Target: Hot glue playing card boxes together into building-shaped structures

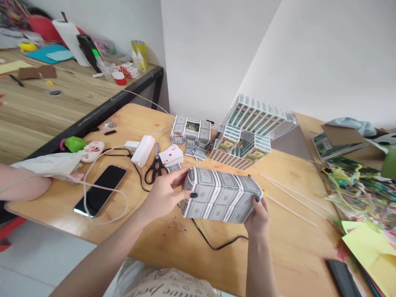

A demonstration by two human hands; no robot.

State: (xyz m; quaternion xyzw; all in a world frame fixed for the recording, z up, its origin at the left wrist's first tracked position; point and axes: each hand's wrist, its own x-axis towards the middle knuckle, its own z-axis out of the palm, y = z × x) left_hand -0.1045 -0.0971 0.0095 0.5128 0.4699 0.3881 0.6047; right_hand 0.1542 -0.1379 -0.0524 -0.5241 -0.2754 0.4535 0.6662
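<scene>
Two-handed grip on a block covered in grey-backed playing cards (219, 196), held over the middle of a wooden table (157, 247). The left hand (168, 192) clamps its left end, thumb on the patterned face; the right hand (259, 212) clamps the right end. Beyond the block, from left to right, lie black-handled scissors (158, 160), loose cards (173, 155), a second card-covered structure (192, 131) and a stack of card boxes (247, 128). Thin white sticks (287, 197) lie to the right. At left, a white cable (126, 206) loops across a phone (103, 185), near another person's arm (27, 183).
</scene>
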